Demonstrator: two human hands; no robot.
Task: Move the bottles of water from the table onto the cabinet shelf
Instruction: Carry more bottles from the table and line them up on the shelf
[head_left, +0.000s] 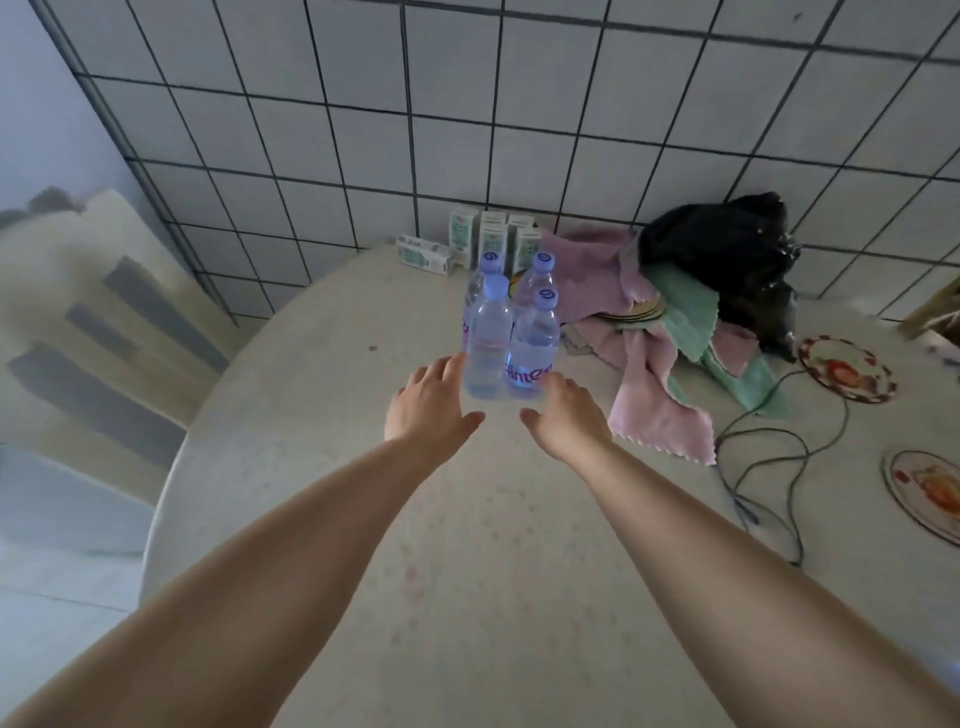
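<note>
On desk, mid-far, 4 water bottles stand upright in tight 2x2 cluster, blue caps. Both arms stretched fwd, palms down. Left hand fingers straight, spread, tips just beside front-left bottle base; contact unclear. Right hand same pose, fingertips near front-right bottle base. Neither holds anything. Behind bottles: small cartons vs tiled wall. Right of them: pink/green cloths, black bag, cable, 2 plates.
</note>
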